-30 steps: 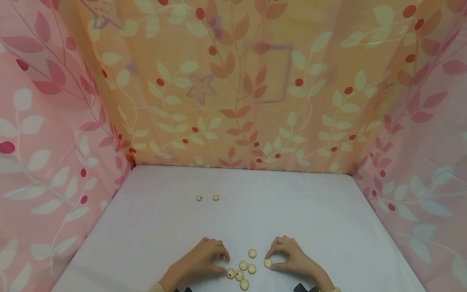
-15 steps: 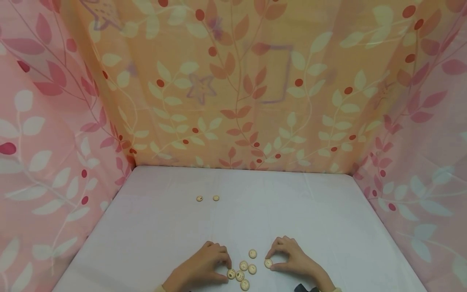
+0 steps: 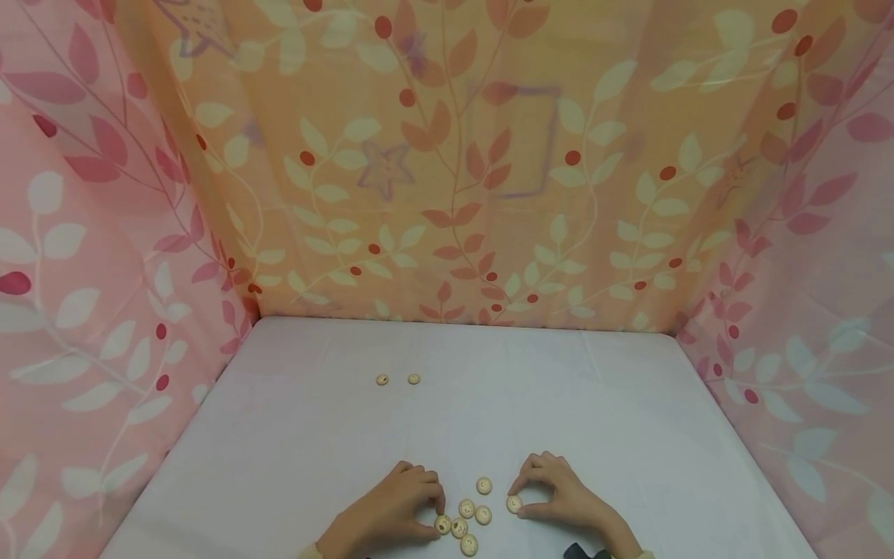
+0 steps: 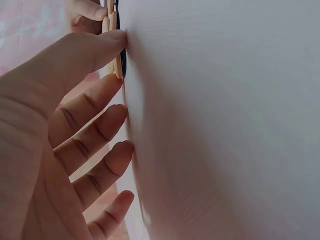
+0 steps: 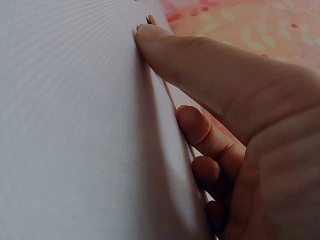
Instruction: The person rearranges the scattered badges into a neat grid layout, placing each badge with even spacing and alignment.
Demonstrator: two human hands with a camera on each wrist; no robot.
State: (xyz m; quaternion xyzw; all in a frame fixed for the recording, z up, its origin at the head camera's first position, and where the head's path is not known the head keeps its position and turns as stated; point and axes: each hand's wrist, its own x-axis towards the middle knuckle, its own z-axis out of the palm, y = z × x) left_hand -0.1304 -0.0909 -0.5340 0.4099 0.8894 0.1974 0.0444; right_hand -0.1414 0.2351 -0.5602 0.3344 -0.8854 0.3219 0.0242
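Note:
My left hand holds a round, pale wooden disc with a dark mark on it, its thumb and index finger at the disc's edges. In the left wrist view, light discs with a dark underside show between thumb and index fingertip. My right hand pinches another pale disc flat on the table; the thumb mostly hides it in the right wrist view. Between the hands lie several similar discs: a marked disc touching the left hand's one, a front disc, and a lone disc farther back.
Two more discs, a left one and a right one, lie toward the back of the white table. Leaf-patterned cloth walls the table at the back and both sides.
My left hand's index finger has come down and its thumb has closed in on the marked disc at the left of the cluster. The right hand has stayed in place.

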